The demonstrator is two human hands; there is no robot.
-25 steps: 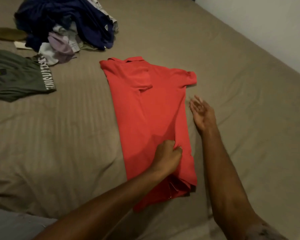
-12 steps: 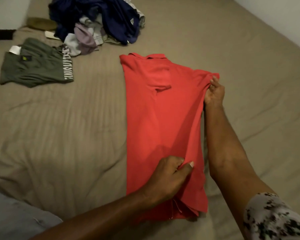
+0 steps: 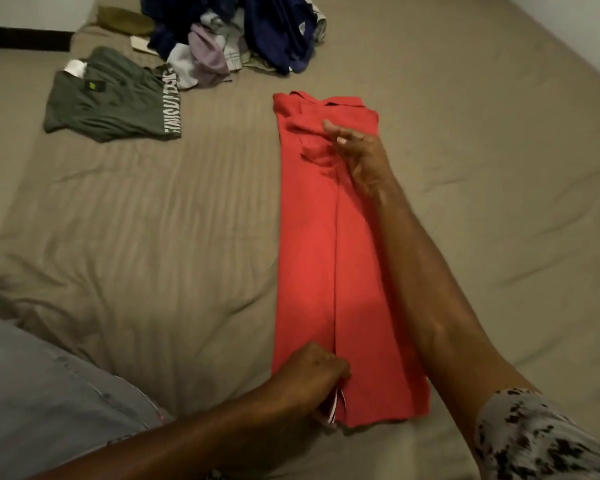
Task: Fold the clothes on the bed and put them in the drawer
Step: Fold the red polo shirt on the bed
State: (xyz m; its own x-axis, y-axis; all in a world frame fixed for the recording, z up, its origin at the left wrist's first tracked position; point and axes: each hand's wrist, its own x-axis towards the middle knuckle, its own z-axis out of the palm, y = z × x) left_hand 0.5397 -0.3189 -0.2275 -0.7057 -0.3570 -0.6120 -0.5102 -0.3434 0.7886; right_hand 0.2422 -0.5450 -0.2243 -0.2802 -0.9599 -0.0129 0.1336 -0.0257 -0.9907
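Red shirt (image 3: pixel 312 258) — lies flat on the tan bed sheet (image 3: pixel 153 237), right of centre, folded lengthwise into a long narrow strip. Collar end points away from the person; hem end lies nearest. Both side panels are turned inward and meet along a straight seam-like line running down the middle.

Left hand (image 3: pixel 312 375) — at the near hem, just left of the centre line. Fingers are curled tight and bunched on the fabric edge, gripping it; the fingertips themselves are hidden under the knuckles. A small white tag or trim shows at the hem just below this hand.

Right hand (image 3: pixel 357 150) — at the far end, below the collar, over the folded-in sleeve. Thumb and fingers are loosely curled and close together, pinching a fold of red cloth.

Right sleeve (image 3: pixel 534 441) — pale with dark blotches, bottom right corner.

Olive garment (image 3: pixel 111 105) — flat at upper left, white lettering along one edge, well apart from the red shirt.

Clothes pile (image 3: pixel 236 32) — dark blue, lilac and white pieces heaped at the top edge.
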